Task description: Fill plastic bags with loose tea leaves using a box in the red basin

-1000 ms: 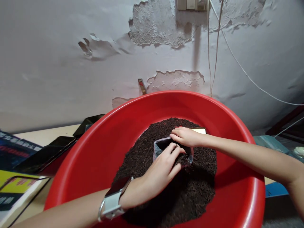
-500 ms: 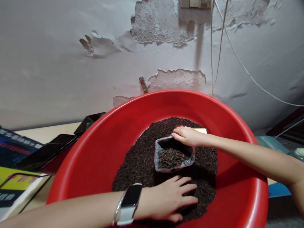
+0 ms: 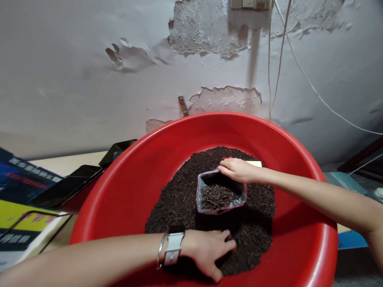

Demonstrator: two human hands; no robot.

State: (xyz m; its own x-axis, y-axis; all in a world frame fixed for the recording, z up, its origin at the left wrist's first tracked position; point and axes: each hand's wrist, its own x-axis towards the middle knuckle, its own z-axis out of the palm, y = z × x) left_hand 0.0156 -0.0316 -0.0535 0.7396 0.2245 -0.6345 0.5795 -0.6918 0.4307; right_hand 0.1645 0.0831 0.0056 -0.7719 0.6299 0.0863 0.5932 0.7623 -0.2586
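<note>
A large red basin (image 3: 125,191) fills the lower centre of the frame; a heap of dark loose tea leaves (image 3: 179,199) lies in its bottom. A small clear bag (image 3: 220,197), partly filled with the same leaves, stands open-mouthed on the heap at the centre. Its far rim is pinched by the right hand (image 3: 237,170), entering from the right edge, so that the mouth is held open. The left hand (image 3: 209,251), bearing a wristband (image 3: 173,249), is pressed into the leaves at the lower centre, just below the bag and apart from it; its fingers are curled into the heap, but whether leaves are enclosed cannot be told. The step in hand is judged to be the gathering of a handful for the bag. The next move would call for a closed scoop to be lifted and emptied over the mouth, with the rim kept steady. Phones (image 3: 64,189) and printed booklets (image 3: 20,215) are seen at the left edge.
</note>
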